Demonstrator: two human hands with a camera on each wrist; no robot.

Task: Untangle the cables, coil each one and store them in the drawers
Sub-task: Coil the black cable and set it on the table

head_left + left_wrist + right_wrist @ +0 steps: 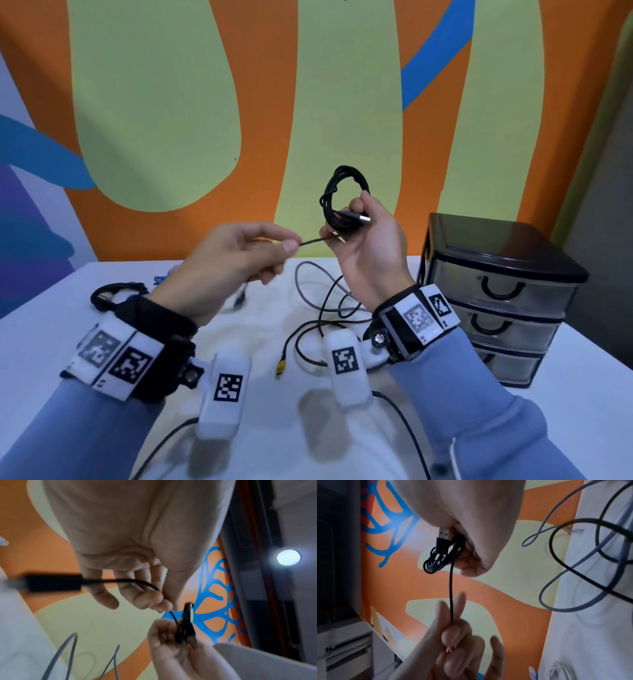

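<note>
A black cable (344,197) is wound into a small upright coil above the desk (102,342), its USB plug lying across it, a loose tail running left. Grey and black cables (318,308) lie tangled below. A black three-drawer unit (496,294), drawers closed, stands far right.

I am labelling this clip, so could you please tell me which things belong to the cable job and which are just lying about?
Belongs:
black cable coil, gripped by the right hand
its loose end, pinched by the left hand
tangled cables
drawer unit

Lying about:
wall mural
</note>
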